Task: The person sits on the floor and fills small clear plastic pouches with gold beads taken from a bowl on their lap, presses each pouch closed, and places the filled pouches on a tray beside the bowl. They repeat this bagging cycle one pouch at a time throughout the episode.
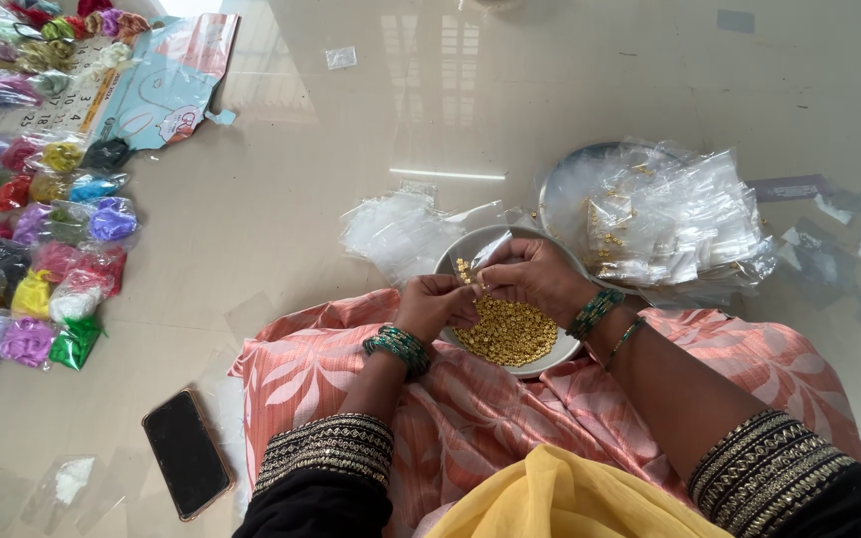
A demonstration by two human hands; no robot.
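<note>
Two hands over my lap: left hand (435, 304) pinched shut on something too small to tell, right hand (535, 277) gripping a small clear pouch (490, 249). The plate of gold beads (510, 331) sits just beneath both, filled packets (675, 214) further right.

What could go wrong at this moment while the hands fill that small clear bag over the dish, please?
The gold beads are tiny, so some could miss the clear bag held by the right hand and left hand. The dish rests on a cloth-covered lap, so it might tip.
</note>
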